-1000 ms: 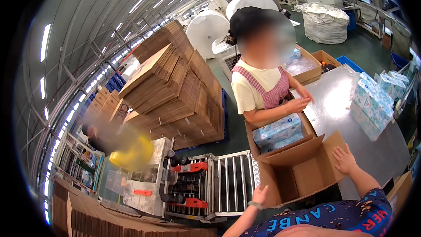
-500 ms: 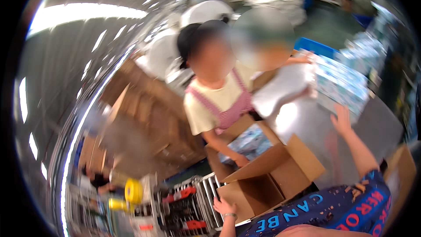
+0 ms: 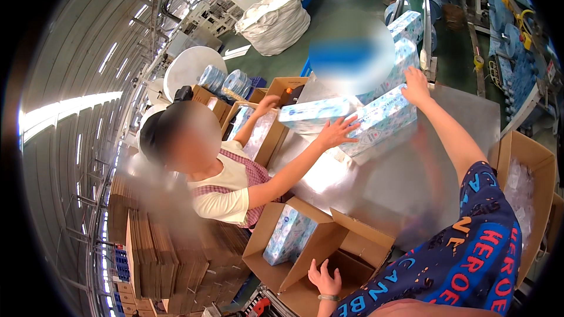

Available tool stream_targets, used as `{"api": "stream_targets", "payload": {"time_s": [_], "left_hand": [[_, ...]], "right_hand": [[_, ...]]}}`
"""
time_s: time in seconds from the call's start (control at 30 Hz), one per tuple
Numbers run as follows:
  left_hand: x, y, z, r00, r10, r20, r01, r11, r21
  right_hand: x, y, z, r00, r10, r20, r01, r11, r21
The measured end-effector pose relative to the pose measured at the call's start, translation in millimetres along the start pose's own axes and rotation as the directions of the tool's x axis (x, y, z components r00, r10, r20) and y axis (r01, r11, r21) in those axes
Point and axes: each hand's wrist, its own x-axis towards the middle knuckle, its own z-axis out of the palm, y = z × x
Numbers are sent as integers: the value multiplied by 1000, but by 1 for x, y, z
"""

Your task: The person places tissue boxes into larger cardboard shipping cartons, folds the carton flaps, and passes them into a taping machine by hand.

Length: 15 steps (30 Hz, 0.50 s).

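Observation:
My left hand (image 3: 325, 277), with a bracelet at the wrist, holds nothing; its fingers are spread over the inner edge of an open cardboard box (image 3: 361, 240). Up at the metal table, my right hand (image 3: 417, 86) curls its fingers over the far right end of a long blue-and-white plastic-wrapped pack (image 3: 382, 118). A co-worker's hand (image 3: 338, 134) lies against the same pack's left end. A similar pack (image 3: 317, 113) stands left of it, and more packs (image 3: 405, 53) line up behind. The carton (image 3: 258, 252) beside my left hand contains blue-and-white packs (image 3: 289, 235).
The co-worker (image 3: 229, 182) stands left of the table (image 3: 452, 141), another hand by a filled carton (image 3: 273, 141). Flattened cardboard (image 3: 170, 258) is stacked at lower left. At right stands a carton with clear plastic (image 3: 520, 188). A conveyor (image 3: 432, 41) runs behind the table.
The view has swung rightward. My right hand has gone from spread beside the packs to their end. The co-worker's hand has left the carton and now touches the pack.

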Motion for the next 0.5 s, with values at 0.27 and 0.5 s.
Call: {"api": "stream_targets", "payload": {"time_s": [0.27, 0.5], "left_hand": [[-17, 16, 2, 998, -67, 10, 67, 995, -75], [-11, 29, 0, 995, -100, -11, 97, 982, -164]], "right_hand": [[56, -28, 20, 908, 27, 418, 111, 946, -304], [75, -16, 37, 858, -137, 494, 309, 907, -286]]}}
